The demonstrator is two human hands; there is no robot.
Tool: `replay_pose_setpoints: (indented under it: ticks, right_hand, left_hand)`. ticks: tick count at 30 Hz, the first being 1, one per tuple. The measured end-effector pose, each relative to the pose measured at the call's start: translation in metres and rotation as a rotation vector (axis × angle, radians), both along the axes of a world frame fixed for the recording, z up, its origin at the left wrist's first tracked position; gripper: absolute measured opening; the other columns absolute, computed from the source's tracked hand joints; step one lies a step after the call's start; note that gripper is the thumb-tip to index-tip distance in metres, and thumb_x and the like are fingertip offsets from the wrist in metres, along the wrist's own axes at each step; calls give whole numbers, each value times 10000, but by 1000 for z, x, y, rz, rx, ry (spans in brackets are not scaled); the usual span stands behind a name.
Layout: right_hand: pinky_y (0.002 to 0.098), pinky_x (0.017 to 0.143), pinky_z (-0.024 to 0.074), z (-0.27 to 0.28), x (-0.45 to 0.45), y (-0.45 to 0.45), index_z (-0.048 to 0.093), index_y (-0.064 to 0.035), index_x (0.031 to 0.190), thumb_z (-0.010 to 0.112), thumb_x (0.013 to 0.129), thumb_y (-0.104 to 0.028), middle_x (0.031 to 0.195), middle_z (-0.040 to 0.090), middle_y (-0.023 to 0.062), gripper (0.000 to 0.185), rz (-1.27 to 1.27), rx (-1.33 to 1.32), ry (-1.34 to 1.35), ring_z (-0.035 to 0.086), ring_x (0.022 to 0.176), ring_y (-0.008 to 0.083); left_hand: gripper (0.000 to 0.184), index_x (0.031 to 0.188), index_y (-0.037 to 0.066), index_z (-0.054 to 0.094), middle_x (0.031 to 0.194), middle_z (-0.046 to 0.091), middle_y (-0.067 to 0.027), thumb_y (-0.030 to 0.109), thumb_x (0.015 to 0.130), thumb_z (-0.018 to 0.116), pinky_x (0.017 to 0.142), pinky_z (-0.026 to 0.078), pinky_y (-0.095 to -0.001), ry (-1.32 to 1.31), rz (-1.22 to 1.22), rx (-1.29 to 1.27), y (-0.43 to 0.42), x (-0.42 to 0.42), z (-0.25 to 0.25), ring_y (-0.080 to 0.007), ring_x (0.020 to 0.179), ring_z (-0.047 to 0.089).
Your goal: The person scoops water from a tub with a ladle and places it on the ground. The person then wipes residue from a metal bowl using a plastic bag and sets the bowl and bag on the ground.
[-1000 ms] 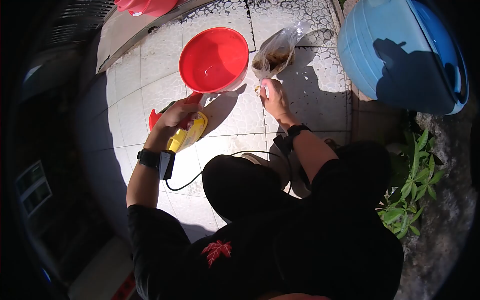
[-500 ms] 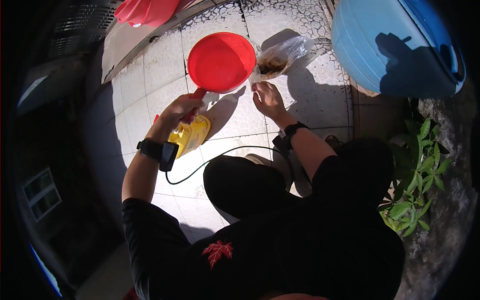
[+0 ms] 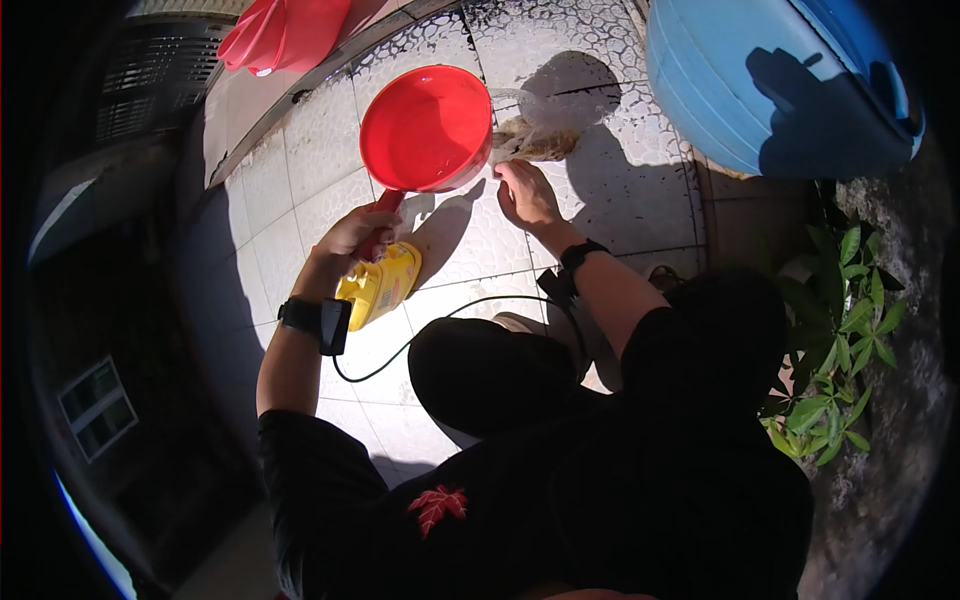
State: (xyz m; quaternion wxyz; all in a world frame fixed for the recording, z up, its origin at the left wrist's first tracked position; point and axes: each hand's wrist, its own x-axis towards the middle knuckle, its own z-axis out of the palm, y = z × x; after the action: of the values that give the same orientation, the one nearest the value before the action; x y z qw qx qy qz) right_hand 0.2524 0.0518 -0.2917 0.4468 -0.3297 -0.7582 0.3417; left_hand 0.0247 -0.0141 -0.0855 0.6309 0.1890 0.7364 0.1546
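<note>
My left hand [image 3: 360, 230] is closed around the handle of a red water dipper [image 3: 425, 130], its round bowl held out over the tiles. Just right of the bowl is a clear plastic bag [image 3: 540, 140] with brown matter in it, its outline blurred. The fingers of my right hand [image 3: 528, 195] are pinched together at the bag's near edge; the exact grip is partly hidden. Below the dipper, beside my left wrist, a yellow plastic jug [image 3: 382, 285] stands on the floor.
A large blue tub [image 3: 760, 90] stands at the upper right. Red plastic basins [image 3: 285, 35] sit on a ledge at the upper left. Green plants [image 3: 835, 380] grow along the right. White floor tiles [image 3: 470, 255] are wet toward the top. A black cable [image 3: 455, 308] runs between my wrists.
The bag has dropped from a puffed, raised shape to a flatter, blurred one. The dipper's bowl has shifted slightly left and shows more of its side. My right hand stays close to the bag.
</note>
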Motion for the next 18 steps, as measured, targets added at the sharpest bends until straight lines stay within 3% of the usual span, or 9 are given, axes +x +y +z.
replay_pose_setpoints:
  ticks: [5, 6, 7, 9, 12, 14, 15, 17, 18]
  right_hand:
    - [430, 709, 456, -8, 15, 11, 526, -79, 935, 547, 720, -74, 807, 595, 124, 216, -60, 22, -128, 574, 785, 331]
    - [431, 631, 454, -5, 19, 18, 516, -88, 950, 533, 726, -62, 767, 616, 131, 226, -175, -42, -116, 597, 707, 337]
    - [418, 592, 452, -1, 23, 21, 518, -117, 943, 548, 749, -103, 722, 607, 115, 196, -314, -337, -206, 593, 666, 318]
    - [409, 571, 439, -27, 25, 55, 513, -120, 906, 558, 778, -178, 663, 583, 99, 147, -479, -411, -256, 569, 610, 290]
    - [406, 678, 467, -55, 13, 105, 559, -134, 990, 572, 785, -272, 825, 626, 108, 248, -389, -468, -378, 600, 747, 285]
    - [400, 870, 448, -49, -4, 127, 579, -133, 1114, 595, 778, -414, 1117, 598, 117, 439, -344, -645, -872, 567, 1022, 290]
    - [400, 870, 448, -56, -11, 134, 579, -133, 1114, 595, 778, -414, 1117, 598, 117, 439, -336, -633, -874, 567, 1022, 290]
    - [400, 1010, 366, -70, -25, 141, 545, -112, 1222, 606, 753, -518, 1326, 477, 109, 623, -252, -794, -1091, 437, 1229, 297]
    - [396, 1011, 370, -65, -25, 145, 532, -107, 1244, 617, 749, -527, 1351, 455, 115, 655, -172, -774, -1151, 417, 1257, 289]
  left_hand:
    - [129, 869, 76, 528, 590, 465, 46, 175, 832, 601, 391, 341, -165, -82, 102, 48, -13, -2, -14, -27, 417, 410]
    - [120, 859, 84, 520, 593, 458, 44, 178, 836, 591, 399, 338, -167, -99, 130, 66, -17, 0, -18, -28, 423, 403]
    - [113, 849, 92, 512, 596, 451, 43, 182, 840, 581, 408, 334, -169, -114, 157, 85, -19, -1, -22, -28, 428, 397]
    - [104, 862, 92, 504, 608, 451, 33, 156, 831, 579, 420, 333, -172, -159, 183, 75, -25, -10, -42, -28, 446, 403]
    - [198, 962, 55, 478, 613, 482, 6, 123, 818, 597, 402, 346, -175, -115, 307, 107, -29, -18, -70, -50, 442, 440]
    - [180, 942, 66, 476, 613, 486, 5, 126, 820, 595, 402, 350, -179, -166, 348, 104, -30, -23, -93, -55, 439, 443]
    - [163, 922, 76, 475, 612, 491, 4, 129, 822, 593, 402, 353, -184, -214, 377, 94, -31, -26, -106, -60, 436, 445]
    - [145, 879, 98, 466, 609, 494, 7, 147, 829, 593, 400, 357, -196, -281, 425, 81, -39, -36, -146, -69, 431, 444]
    - [141, 869, 105, 463, 612, 493, 8, 154, 833, 591, 399, 356, -199, -267, 479, 81, -42, -35, -163, -71, 432, 440]
